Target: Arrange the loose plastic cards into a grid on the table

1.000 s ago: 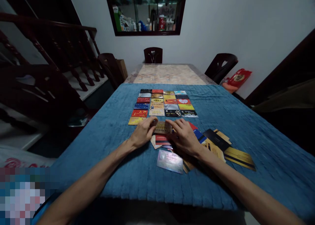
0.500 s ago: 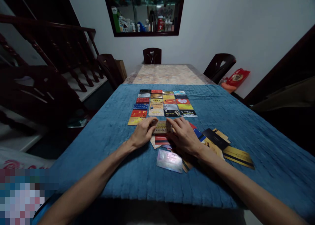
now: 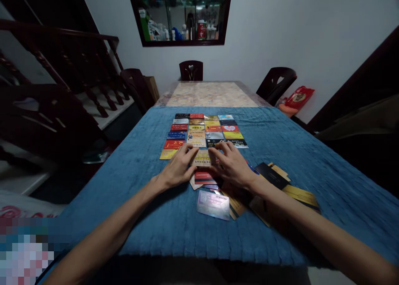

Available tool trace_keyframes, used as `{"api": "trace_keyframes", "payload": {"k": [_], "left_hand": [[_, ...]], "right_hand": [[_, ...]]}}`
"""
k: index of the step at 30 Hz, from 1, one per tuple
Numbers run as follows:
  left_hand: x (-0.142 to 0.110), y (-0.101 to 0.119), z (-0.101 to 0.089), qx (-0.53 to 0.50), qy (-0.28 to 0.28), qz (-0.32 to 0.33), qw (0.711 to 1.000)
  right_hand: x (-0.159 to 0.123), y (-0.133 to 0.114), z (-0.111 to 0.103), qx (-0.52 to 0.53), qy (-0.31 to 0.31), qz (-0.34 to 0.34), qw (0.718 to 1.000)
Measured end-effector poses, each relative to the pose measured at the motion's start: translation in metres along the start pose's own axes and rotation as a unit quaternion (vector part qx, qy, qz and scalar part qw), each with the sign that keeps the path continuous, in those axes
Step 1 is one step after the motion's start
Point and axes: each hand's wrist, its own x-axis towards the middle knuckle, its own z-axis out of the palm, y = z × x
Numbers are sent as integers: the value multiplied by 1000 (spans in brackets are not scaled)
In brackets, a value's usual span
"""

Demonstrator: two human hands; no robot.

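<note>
A beige-gold card [image 3: 202, 158] lies between my two hands, just below the neat rows of cards. My left hand [image 3: 174, 168] has its thumb and fingers on the card's left edge. On the right edge are the fingers of my right hand [image 3: 233, 166]. The bottom row's yellow card [image 3: 167, 154] is partly covered by my left hand. Nearer me, a red card [image 3: 204, 177] with a dark stripe lies over other loose cards. A shiny silver card [image 3: 213, 204] rests in front of them. My right hand and forearm hide part of the loose pile.
A black card [image 3: 270, 174] and a gold striped card [image 3: 301, 195] lie to the right on the blue cloth [image 3: 149, 226]. Dark wooden chairs [image 3: 276, 85] stand around the table. Beyond the cloth shows the patterned tabletop [image 3: 208, 93]. A stair railing is at left.
Both hands have shifted slightly away from me with the beige-gold card, up against the bottom row. My right hand now covers part of that row's black cards.
</note>
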Motion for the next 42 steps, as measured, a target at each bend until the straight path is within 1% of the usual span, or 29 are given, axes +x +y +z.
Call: {"api": "trace_keyframes", "payload": {"k": [4,8,10,14,20,24,30,36,42], "left_hand": [[10,-8,-7,46,-17,11,999],[23,-20,-14,83,-16,14,996],[30,-28,-16,94,-20,8,995],[46,-43,-18,107,-44,-24,993],[64,-60,-14,106,-67,-50,991],[68,-67,-8,122,-81,-61,987],[67,-71,0,139,-99,-53,984],[66,-74,4,136,-106,-46,984],[64,-77,5,133,-114,-42,984]], "right_hand": [[12,11,0,22,-36,-10,999],[28,23,4,42,-55,-7,998],[37,29,9,51,-59,-2,997],[53,40,21,74,-53,26,996],[70,51,39,80,-96,68,990],[75,52,43,64,-123,73,988],[76,43,40,26,-168,84,982],[77,38,37,-2,-193,96,977],[78,36,37,-16,-204,98,974]]}}
